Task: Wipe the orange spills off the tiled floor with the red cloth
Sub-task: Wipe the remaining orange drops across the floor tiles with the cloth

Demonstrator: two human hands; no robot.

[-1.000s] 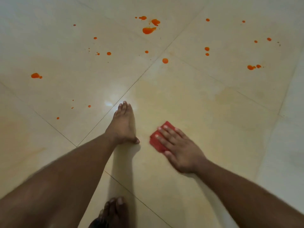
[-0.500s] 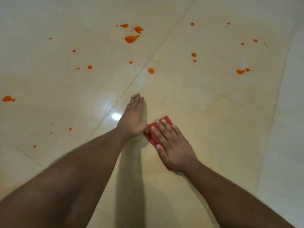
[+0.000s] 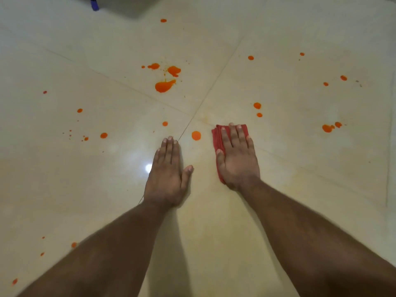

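Observation:
My right hand (image 3: 237, 159) lies flat with straight fingers on the folded red cloth (image 3: 218, 138), pressing it to the cream tiled floor (image 3: 300, 168). Only the cloth's left edge and far corners show around the hand. My left hand (image 3: 168, 174) rests flat and bare on the floor, a palm's width left of the cloth. A round orange drop (image 3: 196, 135) sits between the two hands' fingertips, just left of the cloth. The largest orange spill (image 3: 164, 85) lies farther ahead, with smaller blotches (image 3: 174, 70) beyond it.
Orange drops are scattered widely: two (image 3: 257, 105) ahead of the cloth, a pair (image 3: 327, 127) at the right, several small ones (image 3: 104, 135) at the left. A dark object with a purple part (image 3: 94, 3) stands at the far top left edge.
Both hands slid forward toward the spills. My right hand carried the cloth ahead and away from the left hand, which it touched half a second ago. The view moved closer to the big spill.

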